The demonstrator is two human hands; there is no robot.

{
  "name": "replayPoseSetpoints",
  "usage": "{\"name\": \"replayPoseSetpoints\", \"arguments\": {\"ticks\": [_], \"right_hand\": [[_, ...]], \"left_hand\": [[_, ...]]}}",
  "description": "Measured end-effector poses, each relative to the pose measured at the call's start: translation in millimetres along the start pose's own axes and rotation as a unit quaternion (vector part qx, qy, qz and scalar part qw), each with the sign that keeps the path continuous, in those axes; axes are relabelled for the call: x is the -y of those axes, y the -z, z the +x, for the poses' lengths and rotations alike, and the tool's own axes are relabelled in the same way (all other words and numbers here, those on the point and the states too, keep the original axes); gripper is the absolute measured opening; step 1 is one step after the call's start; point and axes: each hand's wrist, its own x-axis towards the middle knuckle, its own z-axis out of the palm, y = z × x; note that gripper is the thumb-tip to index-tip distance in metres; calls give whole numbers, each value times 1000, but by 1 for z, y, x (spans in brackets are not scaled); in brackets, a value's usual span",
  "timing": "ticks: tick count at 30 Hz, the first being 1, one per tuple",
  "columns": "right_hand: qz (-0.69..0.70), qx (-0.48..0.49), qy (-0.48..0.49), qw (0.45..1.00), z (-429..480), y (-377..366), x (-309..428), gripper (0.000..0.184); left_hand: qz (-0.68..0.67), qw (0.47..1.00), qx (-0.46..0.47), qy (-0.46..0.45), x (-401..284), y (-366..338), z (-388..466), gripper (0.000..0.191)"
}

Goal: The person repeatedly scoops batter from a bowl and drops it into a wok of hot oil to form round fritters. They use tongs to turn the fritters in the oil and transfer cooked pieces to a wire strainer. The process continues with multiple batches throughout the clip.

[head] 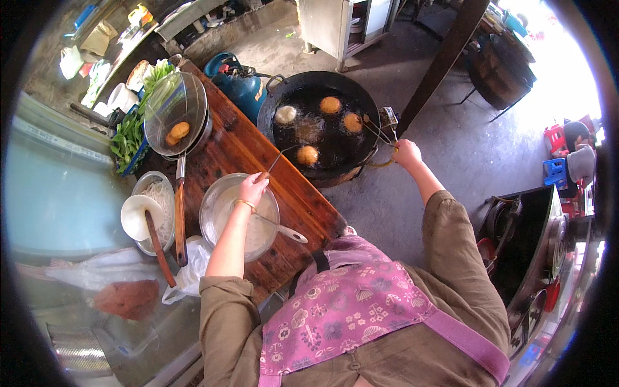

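Note:
A black wok [324, 80] of dark oil holds several round fritters, one pale [286, 114] and others golden, such as the one [307, 155] at the near side. My left hand [254, 188] grips the wooden handle of a thin metal hook [281, 156], above a metal bowl of pale batter [219, 203] with a ladle [290, 234] in it. My right hand [407, 153] is closed on the handles of metal tongs [379, 131], whose tips are at a golden fritter [352, 123]. Fried fritters [179, 131] lie in a mesh strainer [162, 104] on the wooden table.
Left of the batter stand a bowl of white shreds [162, 196] with a wooden-handled white ladle [138, 217], leafy greens [126, 140] and a plastic bag [191, 266]. A blue gas cylinder [244, 92] stands behind the table [309, 208]. A wooden post [442, 58] rises beyond the wok. A person [578, 145] is far right.

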Motion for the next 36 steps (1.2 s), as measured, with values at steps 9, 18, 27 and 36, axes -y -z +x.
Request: {"name": "replayPoseSetpoints", "arguments": {"ticks": [9,18,27,36], "right_hand": [[124,-11,-65,990,6,8,6,37],[17,28,109,993,-98,8,65,32],[-32,38,160,986,-123,-39,113,23],[-106,35,104,988,-131,-2,97,30]], "left_hand": [[-20,999,11,-31,16,1,11,29],[23,998,12,-53,7,-4,7,29],[29,999,27,-37,1,-20,10,30],[14,997,44,-67,9,-17,11,30]]}}
